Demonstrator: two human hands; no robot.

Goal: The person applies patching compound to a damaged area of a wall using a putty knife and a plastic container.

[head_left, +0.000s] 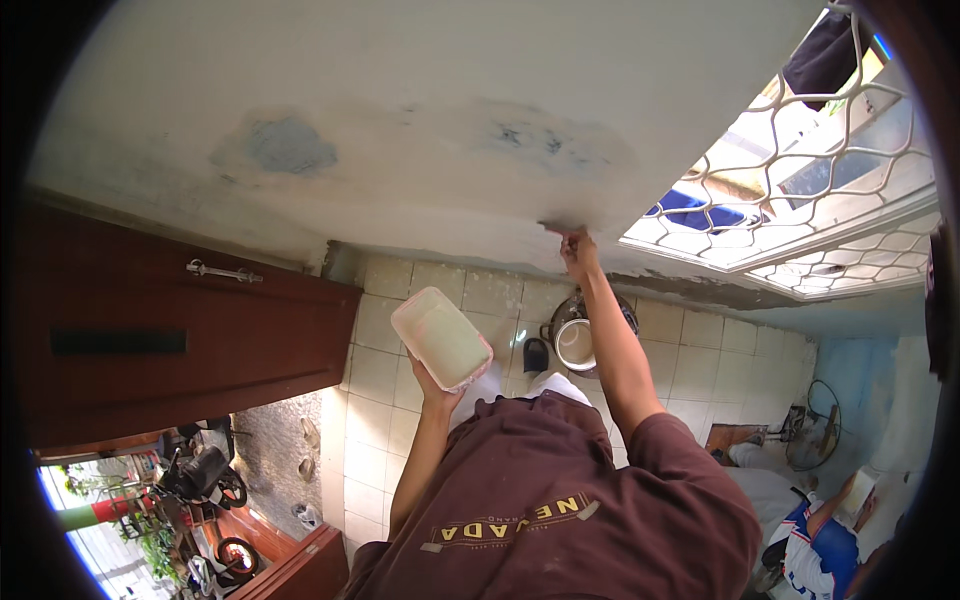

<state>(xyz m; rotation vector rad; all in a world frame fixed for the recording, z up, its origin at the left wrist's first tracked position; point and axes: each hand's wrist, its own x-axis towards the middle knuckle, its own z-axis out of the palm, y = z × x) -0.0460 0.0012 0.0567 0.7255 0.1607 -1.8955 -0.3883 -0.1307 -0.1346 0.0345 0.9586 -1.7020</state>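
My left hand (432, 388) grips a rectangular plastic tub (472, 377) from below and its side, at waist height. Inside lies a smooth, pale whitish-green paste (442, 335). With my right arm stretched forward, my right hand (578, 258) is closed on a small flat scraper (560, 231), which touches the lower part of the pale wall (350, 60). The scraper's blade is partly lost in shadow. Left of and above that spot, the wall carries a grey rough patch (290, 146) and a second, streaky bluish-grey patch (548, 145).
On the tiled floor (385, 365) below my right arm stands a dark pot with a white round container (574, 344); a dark slipper (536, 355) lies beside it. A brown door (130, 300) is at left, a white window grille (790, 150) at right. Another person (815, 545) sits lower right.
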